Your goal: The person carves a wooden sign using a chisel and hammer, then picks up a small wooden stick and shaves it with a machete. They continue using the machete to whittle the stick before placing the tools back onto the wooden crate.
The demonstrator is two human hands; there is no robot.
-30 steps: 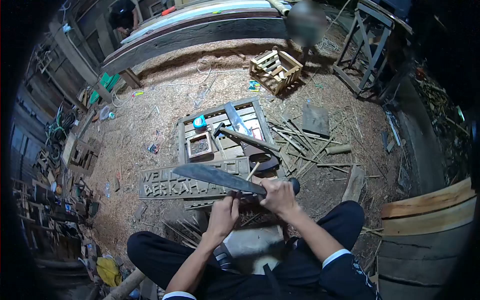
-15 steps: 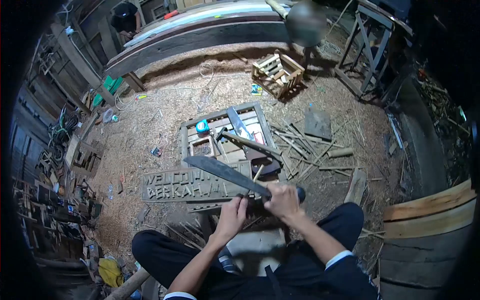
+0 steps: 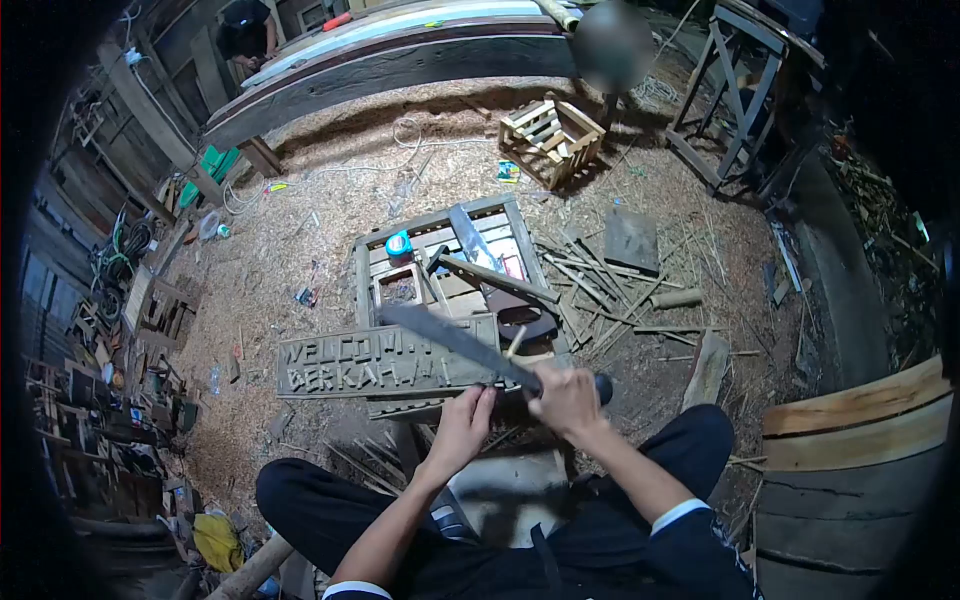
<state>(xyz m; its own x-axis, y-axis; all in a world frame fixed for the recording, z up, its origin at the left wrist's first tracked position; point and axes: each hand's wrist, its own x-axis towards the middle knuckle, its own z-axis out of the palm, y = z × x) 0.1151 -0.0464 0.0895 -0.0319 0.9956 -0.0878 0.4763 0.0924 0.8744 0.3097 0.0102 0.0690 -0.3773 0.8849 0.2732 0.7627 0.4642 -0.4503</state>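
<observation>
My right hand (image 3: 568, 402) is wrapped around the handle of a machete (image 3: 455, 340). Its long dark blade slants up to the left, above the edge of a carved wooden sign (image 3: 335, 368) with raised stick letters reading "WELCOM..." and "BERKAH...". Close by, my left hand (image 3: 463, 428) is closed in a pinch at the sign's near edge. A thin pale stick (image 3: 515, 343) shows past the blade, in line with those fingertips; the blade hides its middle. Behind the sign, a low slatted table (image 3: 362, 270) carries a hammer (image 3: 495, 277), a handsaw (image 3: 522, 322) and a blue tape measure (image 3: 398, 245).
Loose sticks (image 3: 600, 285) and a flat board (image 3: 631, 240) lie right of the table. A slatted wooden crate (image 3: 552, 145) stands farther back, before a long heavy beam (image 3: 400, 75). Planks (image 3: 855, 440) lie at lower right. Another person (image 3: 247, 35) works at upper left.
The machete's blade has swung slightly, its tip now a little farther right relative to the sign. Both hands keep nearly the same places. The whole view has shifted slightly.
</observation>
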